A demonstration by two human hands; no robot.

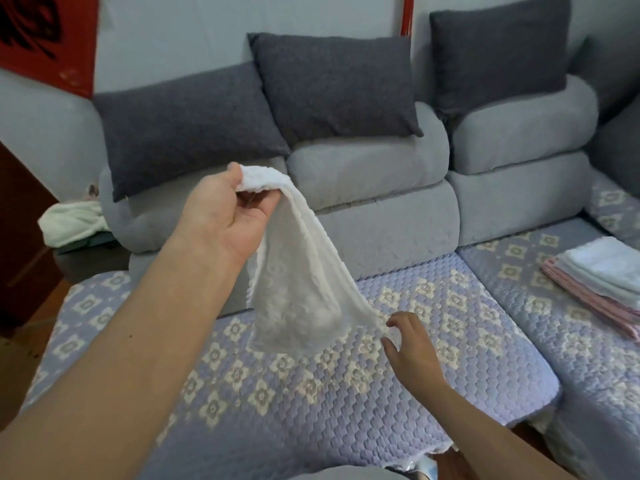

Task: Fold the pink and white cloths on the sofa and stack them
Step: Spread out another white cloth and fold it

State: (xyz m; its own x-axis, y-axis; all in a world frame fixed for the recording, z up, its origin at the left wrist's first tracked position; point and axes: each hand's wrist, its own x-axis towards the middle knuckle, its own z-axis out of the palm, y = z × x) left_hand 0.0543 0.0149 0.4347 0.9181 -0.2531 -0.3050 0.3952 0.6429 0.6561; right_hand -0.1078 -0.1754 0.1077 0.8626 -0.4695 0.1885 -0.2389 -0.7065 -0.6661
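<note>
Two hands are seen over a grey sofa (381,216) whose seat is covered by a quilted lilac cover (311,393). Three dark cushions (332,88) are propped along the back. At the right, on the next seat, a stack (602,282) has already been laid: folded white pieces upon pink ones. One white cloth (301,282) is held up over the middle seat, unfolded and hanging slack, its lower edge close above the cover. Its top is pinched by the left hand (232,216), thumb and fingers closed on the bunched edge. The right hand (408,344) is spread, fingers loosely parted, just at the lower right corner; whether that corner is already touched cannot be told. The step in hand is judged to be the opening-out of this cloth. Next, that corner must be caught, the cloth drawn flat on the seat, then folded and added to the stack.
</note>
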